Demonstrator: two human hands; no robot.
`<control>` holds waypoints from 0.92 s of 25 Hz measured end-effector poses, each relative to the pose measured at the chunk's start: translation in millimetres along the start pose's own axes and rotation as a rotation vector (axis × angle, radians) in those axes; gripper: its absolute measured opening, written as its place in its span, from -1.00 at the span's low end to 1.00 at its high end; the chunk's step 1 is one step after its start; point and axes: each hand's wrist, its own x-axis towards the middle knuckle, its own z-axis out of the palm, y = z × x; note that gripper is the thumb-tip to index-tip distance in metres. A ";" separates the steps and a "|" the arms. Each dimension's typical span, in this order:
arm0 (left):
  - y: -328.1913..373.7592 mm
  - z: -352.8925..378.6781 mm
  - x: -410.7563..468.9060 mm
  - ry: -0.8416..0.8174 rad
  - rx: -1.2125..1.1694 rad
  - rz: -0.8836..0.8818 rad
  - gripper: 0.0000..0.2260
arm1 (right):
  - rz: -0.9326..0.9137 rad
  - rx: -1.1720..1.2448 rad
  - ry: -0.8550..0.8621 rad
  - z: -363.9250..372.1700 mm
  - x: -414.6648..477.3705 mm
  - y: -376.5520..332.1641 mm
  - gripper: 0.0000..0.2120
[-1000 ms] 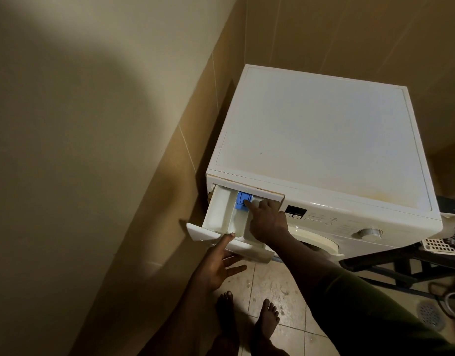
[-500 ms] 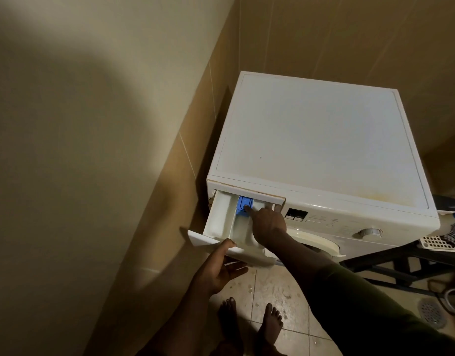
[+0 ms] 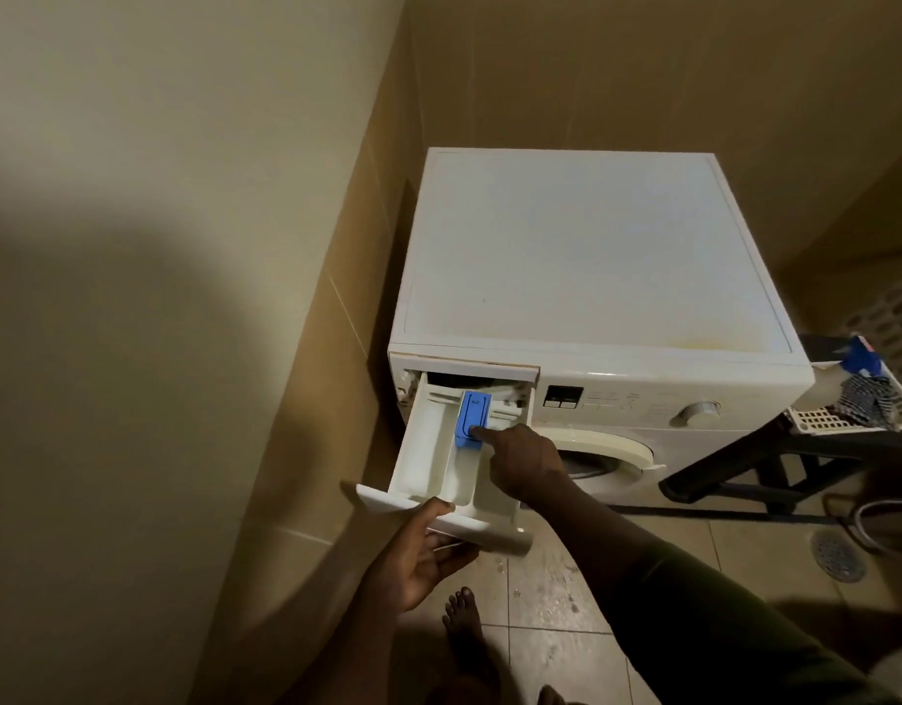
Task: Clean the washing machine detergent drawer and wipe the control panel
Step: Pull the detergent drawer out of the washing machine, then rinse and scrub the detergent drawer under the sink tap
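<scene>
A white washing machine stands in a tiled corner. Its white detergent drawer is pulled far out at the top left of the front. My left hand grips the drawer's front panel, thumb on top and fingers underneath. My right hand reaches into the drawer from the right, and its straight index finger presses the blue release tab in the middle compartment. The control panel, with a dark display and a round knob, lies to the right of the drawer opening.
The tiled wall runs close along the drawer's left side. A dark rack to the right of the machine carries a white basket with a patterned cloth. A floor drain sits at the right. My bare feet stand below the drawer.
The drawer has slid further out of the machine, showing more of the blue tab. My left hand has closed round the front panel; my right index finger stays on the tab.
</scene>
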 end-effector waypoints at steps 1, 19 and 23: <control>-4.5 0.2 -1.5 0.001 0.005 0.000 -0.67 | -0.003 0.020 0.035 2.1 -5.8 5.8 -0.48; -229.5 213.0 -50.6 -0.374 0.895 -0.142 -0.45 | 0.895 0.374 0.736 86.7 -381.0 268.0 -0.55; -301.0 286.5 -53.8 -0.569 1.070 -0.210 -0.51 | 1.168 0.294 0.738 88.5 -472.7 315.6 -0.54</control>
